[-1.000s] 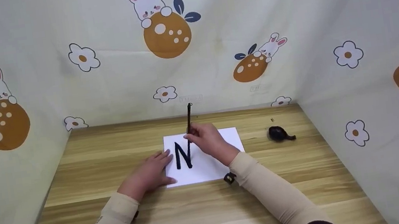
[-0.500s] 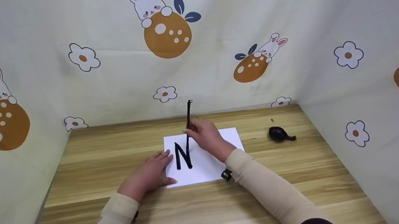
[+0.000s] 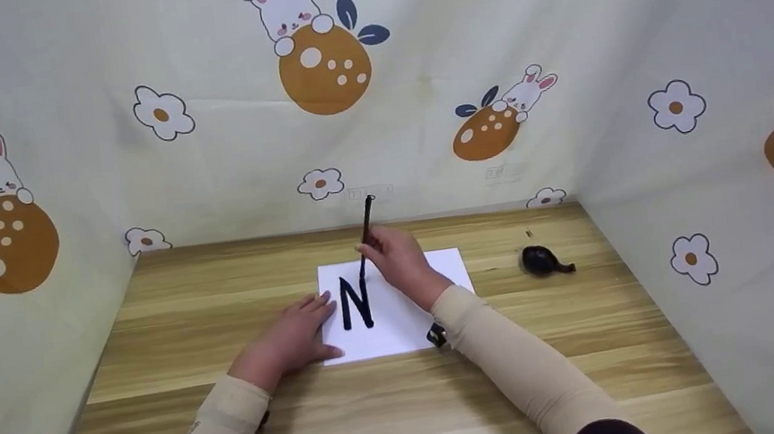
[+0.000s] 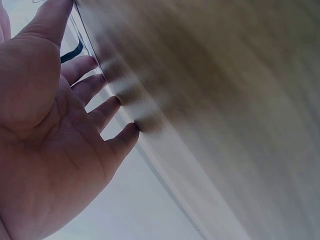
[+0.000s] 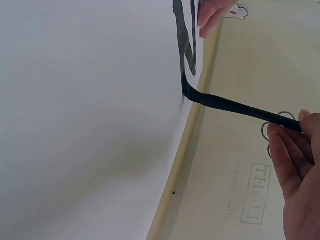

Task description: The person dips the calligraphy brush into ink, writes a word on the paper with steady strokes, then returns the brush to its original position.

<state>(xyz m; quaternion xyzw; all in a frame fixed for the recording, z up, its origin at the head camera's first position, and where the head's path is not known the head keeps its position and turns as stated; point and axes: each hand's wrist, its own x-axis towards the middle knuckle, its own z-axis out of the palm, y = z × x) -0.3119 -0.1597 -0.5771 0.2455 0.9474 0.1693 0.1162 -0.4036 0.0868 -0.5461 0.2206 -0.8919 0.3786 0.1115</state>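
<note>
A white sheet of paper point(image 3: 410, 327) lies on the wooden table, marked near its left side with a thick black letter N point(image 3: 356, 304). My right hand point(image 3: 399, 261) pinches the slim handle of a black writing brush point(image 3: 367, 224) between thumb and fingers. In the right wrist view the bristles of the brush point(image 5: 235, 106) bend against the paper at the end of the N's right stroke. My left hand point(image 3: 290, 334) rests, fingers spread, on the paper's left edge. The left wrist view shows its palm point(image 4: 65, 150), with fingertips at the sheet's edge.
A small black spoon-shaped dish point(image 3: 543, 260) sits on the table to the right of the paper. Just behind it is a tiny dark speck point(image 3: 528, 233). Printed cloth walls point(image 3: 234, 155) enclose the table at the back and both sides.
My right hand and the brush have shifted slightly away from me, toward the paper's far edge, along the N's right stroke. The left hand and the dish stay put.
</note>
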